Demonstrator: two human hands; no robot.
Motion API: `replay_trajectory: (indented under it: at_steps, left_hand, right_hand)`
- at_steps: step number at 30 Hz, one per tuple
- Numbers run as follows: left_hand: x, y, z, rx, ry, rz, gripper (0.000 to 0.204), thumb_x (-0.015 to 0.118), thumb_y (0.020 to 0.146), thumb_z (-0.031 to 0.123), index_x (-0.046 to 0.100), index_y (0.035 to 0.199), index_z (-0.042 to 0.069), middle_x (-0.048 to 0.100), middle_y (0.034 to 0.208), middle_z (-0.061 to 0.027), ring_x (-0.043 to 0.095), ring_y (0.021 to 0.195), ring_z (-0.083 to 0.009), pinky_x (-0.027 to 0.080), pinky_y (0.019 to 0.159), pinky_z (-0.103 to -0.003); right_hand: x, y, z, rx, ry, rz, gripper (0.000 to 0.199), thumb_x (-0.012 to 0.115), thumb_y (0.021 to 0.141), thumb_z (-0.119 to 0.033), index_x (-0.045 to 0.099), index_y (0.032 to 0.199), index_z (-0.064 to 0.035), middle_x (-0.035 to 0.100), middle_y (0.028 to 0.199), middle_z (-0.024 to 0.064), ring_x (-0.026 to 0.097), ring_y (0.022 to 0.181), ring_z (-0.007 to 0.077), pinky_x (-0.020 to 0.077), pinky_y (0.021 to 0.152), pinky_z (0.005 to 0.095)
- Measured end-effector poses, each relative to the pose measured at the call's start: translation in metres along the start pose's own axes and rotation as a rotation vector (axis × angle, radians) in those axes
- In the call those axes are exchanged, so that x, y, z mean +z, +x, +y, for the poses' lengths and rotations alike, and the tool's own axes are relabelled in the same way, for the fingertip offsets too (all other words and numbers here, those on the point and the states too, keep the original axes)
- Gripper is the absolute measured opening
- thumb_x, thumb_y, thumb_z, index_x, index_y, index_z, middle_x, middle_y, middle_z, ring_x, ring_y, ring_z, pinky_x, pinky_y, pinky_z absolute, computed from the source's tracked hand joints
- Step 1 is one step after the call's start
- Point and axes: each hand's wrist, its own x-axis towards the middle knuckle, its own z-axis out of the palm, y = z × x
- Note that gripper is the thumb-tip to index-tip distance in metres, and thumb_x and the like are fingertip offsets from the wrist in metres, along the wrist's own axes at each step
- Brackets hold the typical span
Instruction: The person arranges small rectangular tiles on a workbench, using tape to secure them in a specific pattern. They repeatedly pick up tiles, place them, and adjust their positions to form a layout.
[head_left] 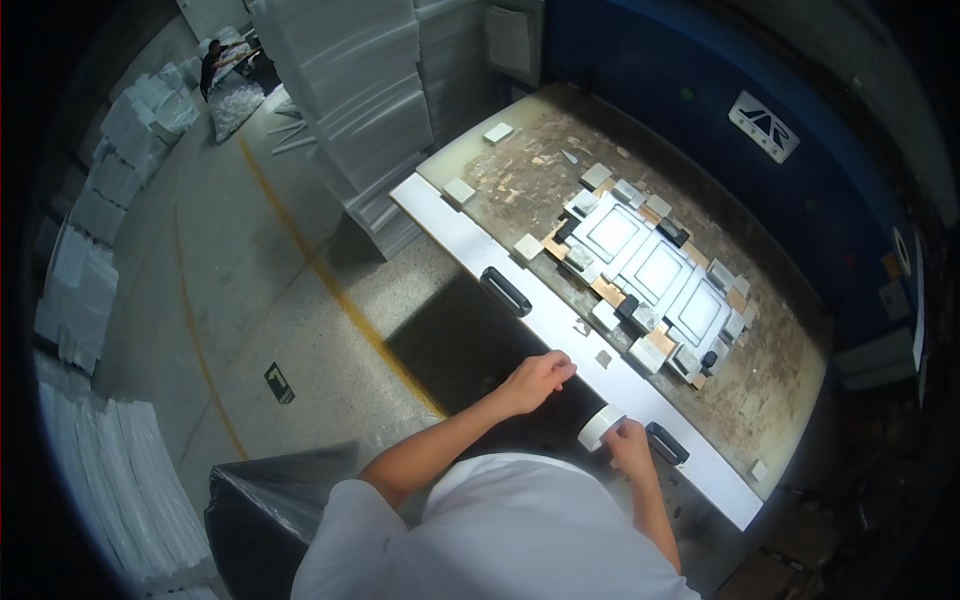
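Note:
My right hand (pixel 630 448) grips a white roll of tape (pixel 598 427) in front of the table's white front edge, close to a black handle (pixel 667 443). To its left, my left hand (pixel 541 380) is held with the fingers curled together near the same edge; whatever they may pinch is too small to make out. Beyond both hands, a white panel with three rectangular frames (pixel 655 268) lies on the worn table top (pixel 520 190). Pale and black blocks sit around its sides, among them a pale block (pixel 648 354) on the near side.
A second black handle (pixel 506 291) is fixed to the white edge strip (pixel 455 240). Tall stacks of white foam sheets (pixel 350 90) stand at the table's left. Behind the table rises a blue machine wall (pixel 680 70). Another person (pixel 212 65) works far off at upper left.

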Motion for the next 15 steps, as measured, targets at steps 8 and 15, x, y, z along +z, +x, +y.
replay_trajectory:
  at_steps: [8,15]
  left_hand:
    - [-0.134,0.241,-0.027,0.296,0.858,0.644,0.032,0.054,0.085,0.006,0.055,0.116,0.000,0.055,0.120,-0.0179,0.047,0.116,-0.0359,0.032,0.102,-0.057]
    - [-0.138,0.287,-0.055,0.308,0.985,0.641,0.052,0.054,0.088,0.008,0.044,0.137,-0.003,0.047,0.136,-0.0195,0.036,0.133,-0.0373,0.018,0.114,-0.060]
  right_hand:
    - [0.020,0.062,-0.046,0.137,0.282,0.100,0.022,0.063,0.092,-0.013,0.063,0.073,-0.0026,0.050,0.057,-0.0033,0.041,0.046,0.0063,0.0288,0.043,0.0268]
    - [0.078,0.071,-0.059,0.235,0.324,0.215,0.020,0.063,0.091,-0.011,0.062,0.073,-0.0030,0.052,0.057,-0.0033,0.043,0.048,0.0057,0.0302,0.044,0.0263]
